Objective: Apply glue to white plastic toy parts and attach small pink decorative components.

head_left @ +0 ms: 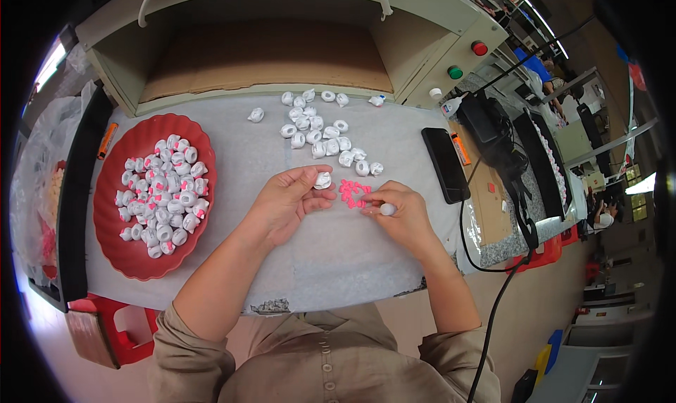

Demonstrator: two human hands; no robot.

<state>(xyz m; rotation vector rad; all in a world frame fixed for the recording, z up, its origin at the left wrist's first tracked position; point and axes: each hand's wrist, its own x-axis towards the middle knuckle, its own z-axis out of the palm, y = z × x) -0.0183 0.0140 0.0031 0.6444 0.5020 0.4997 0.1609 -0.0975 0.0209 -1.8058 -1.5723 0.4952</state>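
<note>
My left hand [289,199] pinches a small white, ring-like figurine piece [322,181] between thumb and forefinger, above the pale covered table. My right hand [401,216] is closed just right of a little heap of bright pink bits [350,191], its fingertips touching the heap's edge. A pale, round-ended tool [387,209] shows from under its fingers; the rest of it is hidden. Beyond my hands lie several similar white pieces [315,122], some with dark openings. At the left, a red scalloped bowl [105,223] holds many white pieces with pink parts on them.
A grey open-fronted cabinet [436,54] with red and green buttons stands at the back. To the right lie a black phone [445,165], an orange marker-like stick [460,149], a small white bottle [451,107] and black cables [486,346]. A black tray [74,220] edges the left side.
</note>
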